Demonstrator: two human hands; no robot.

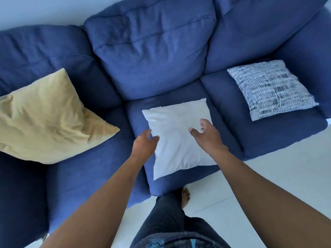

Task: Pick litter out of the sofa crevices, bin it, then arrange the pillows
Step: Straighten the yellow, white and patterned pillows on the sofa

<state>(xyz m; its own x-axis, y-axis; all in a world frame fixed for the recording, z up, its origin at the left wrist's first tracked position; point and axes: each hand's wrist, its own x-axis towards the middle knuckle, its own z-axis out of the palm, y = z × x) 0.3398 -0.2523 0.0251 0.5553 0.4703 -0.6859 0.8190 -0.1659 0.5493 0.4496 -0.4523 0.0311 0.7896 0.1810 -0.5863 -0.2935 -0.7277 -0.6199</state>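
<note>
A plain white pillow (176, 140) lies flat on the middle seat of the blue sofa (152, 56). My left hand (144, 145) hovers at the pillow's left edge with fingers spread, its thumb touching or just above the fabric. Over the pillow's right part my right hand (206, 135) is open with curled fingers, holding nothing. A yellow pillow (46, 120) lies on the left seat against the backrest. A blue-and-white patterned pillow (272, 88) lies flat on the right seat. No litter shows in the crevices.
The sofa's seat crevices run between the cushions on either side of the white pillow. Pale tiled floor (268, 185) lies in front of the sofa. My leg and bare foot (185, 196) stand at the middle seat's front edge.
</note>
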